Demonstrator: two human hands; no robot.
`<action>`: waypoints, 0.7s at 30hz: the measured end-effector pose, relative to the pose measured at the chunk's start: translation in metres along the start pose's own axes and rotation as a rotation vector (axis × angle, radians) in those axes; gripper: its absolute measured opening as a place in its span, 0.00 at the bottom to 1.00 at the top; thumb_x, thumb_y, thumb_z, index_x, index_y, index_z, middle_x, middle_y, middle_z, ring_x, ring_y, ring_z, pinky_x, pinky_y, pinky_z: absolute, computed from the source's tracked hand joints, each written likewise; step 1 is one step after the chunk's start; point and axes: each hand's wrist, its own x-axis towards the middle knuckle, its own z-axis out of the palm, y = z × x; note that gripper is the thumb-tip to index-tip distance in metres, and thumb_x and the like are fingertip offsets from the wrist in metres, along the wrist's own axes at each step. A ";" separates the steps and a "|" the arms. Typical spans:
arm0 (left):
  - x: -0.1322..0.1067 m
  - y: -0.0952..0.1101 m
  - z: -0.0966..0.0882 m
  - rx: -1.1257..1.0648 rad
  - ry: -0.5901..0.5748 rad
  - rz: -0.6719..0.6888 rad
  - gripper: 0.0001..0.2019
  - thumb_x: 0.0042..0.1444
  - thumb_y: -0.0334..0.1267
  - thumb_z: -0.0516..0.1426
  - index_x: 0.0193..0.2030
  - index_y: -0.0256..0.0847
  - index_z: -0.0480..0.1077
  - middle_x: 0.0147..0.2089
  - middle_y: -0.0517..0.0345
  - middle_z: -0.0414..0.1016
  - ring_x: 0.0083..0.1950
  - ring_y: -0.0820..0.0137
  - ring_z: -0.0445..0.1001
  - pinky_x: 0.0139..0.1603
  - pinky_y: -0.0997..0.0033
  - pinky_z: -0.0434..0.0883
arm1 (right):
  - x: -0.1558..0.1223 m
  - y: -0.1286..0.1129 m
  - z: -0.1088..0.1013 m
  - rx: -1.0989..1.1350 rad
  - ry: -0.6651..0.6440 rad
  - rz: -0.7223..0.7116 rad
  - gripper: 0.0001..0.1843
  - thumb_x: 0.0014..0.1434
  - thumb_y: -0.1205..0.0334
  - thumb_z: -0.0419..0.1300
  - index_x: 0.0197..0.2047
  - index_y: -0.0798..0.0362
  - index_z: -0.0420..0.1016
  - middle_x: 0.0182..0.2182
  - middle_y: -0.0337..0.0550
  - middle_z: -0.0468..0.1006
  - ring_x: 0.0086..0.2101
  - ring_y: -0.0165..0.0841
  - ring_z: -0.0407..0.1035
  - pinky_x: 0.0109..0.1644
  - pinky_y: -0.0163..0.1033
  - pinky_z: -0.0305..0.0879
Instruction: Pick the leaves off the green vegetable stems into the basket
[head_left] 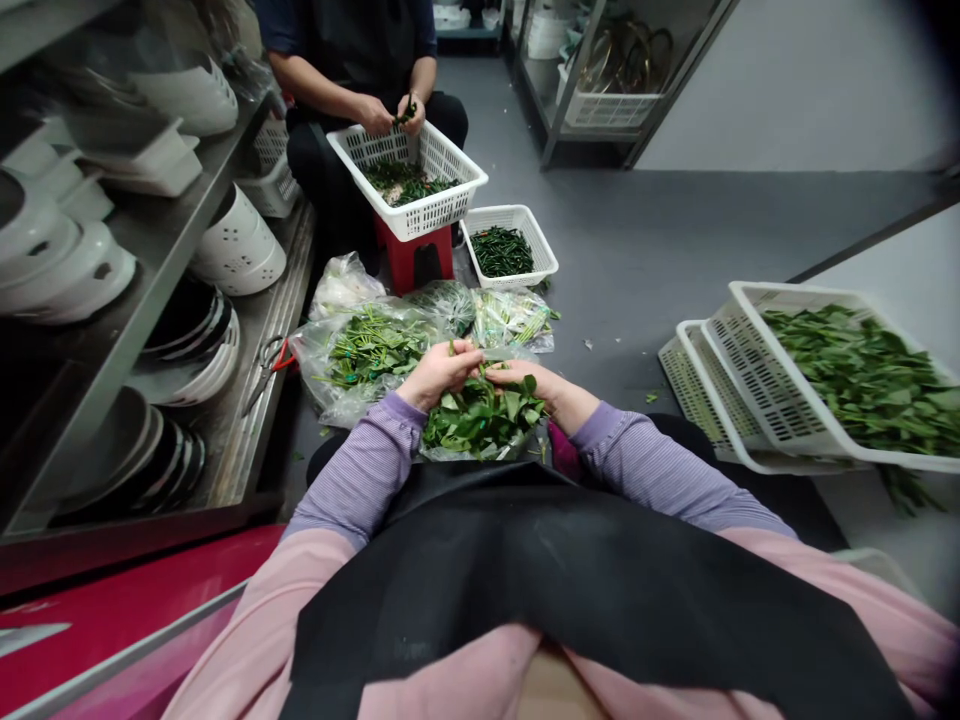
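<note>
My left hand (441, 374) is closed, thumb and fingers pinched on the stems of some leafy greens. Close beside it, my right hand (538, 384) also pinches at the stems, its fingertips nearly meeting the left ones. Under both hands lies a heap of leafy greens (480, 422) on clear plastic in front of my black apron. Just beyond my left hand, an open plastic bag holds cut green stems (375, 345). Another bag of pale green stalks (511, 315) lies past my fingertips.
A co-worker (352, 60) handles greens over a white basket (409, 215) on a red stool (415, 255). A smaller basket holds dark green pods or stems (501, 252). Stacked baskets of leaves (870, 380) stand right. Red-handled scissors (268, 368) rest on the left shelf's edge, near dishes.
</note>
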 end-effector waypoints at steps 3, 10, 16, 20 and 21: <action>0.001 0.003 -0.007 -0.117 0.029 -0.028 0.14 0.42 0.43 0.63 0.27 0.35 0.65 0.14 0.72 0.51 0.12 0.86 0.44 0.14 0.80 0.44 | 0.001 0.005 -0.003 0.000 -0.090 -0.043 0.16 0.41 0.52 0.65 0.27 0.57 0.71 0.17 0.34 0.63 0.19 0.23 0.55 0.25 0.32 0.53; -0.001 0.004 -0.008 -0.111 0.036 -0.020 0.14 0.41 0.42 0.64 0.27 0.36 0.63 0.14 0.72 0.51 0.12 0.86 0.45 0.13 0.80 0.45 | -0.008 0.005 0.010 0.078 -0.046 -0.035 0.18 0.39 0.58 0.66 0.34 0.58 0.74 0.20 0.35 0.69 0.23 0.24 0.59 0.28 0.31 0.56; 0.002 -0.002 -0.007 -0.096 0.052 0.047 0.16 0.41 0.43 0.64 0.26 0.37 0.61 0.15 0.70 0.57 0.12 0.86 0.46 0.14 0.79 0.44 | -0.011 0.009 0.019 0.061 0.010 -0.032 0.17 0.41 0.56 0.65 0.35 0.57 0.75 0.23 0.37 0.72 0.25 0.26 0.64 0.31 0.33 0.61; 0.003 -0.002 -0.013 -0.035 0.150 0.140 0.14 0.42 0.43 0.62 0.26 0.36 0.62 0.20 0.63 0.68 0.12 0.86 0.49 0.14 0.78 0.45 | -0.009 0.014 0.017 0.039 0.131 -0.072 0.12 0.44 0.56 0.61 0.31 0.55 0.73 0.23 0.37 0.72 0.24 0.27 0.63 0.30 0.34 0.60; 0.003 -0.002 -0.014 0.001 0.181 0.166 0.14 0.43 0.43 0.61 0.26 0.36 0.63 0.21 0.62 0.70 0.12 0.85 0.49 0.14 0.78 0.46 | -0.009 0.015 0.016 0.021 0.151 -0.080 0.10 0.45 0.57 0.60 0.29 0.55 0.72 0.22 0.36 0.71 0.22 0.26 0.62 0.29 0.34 0.59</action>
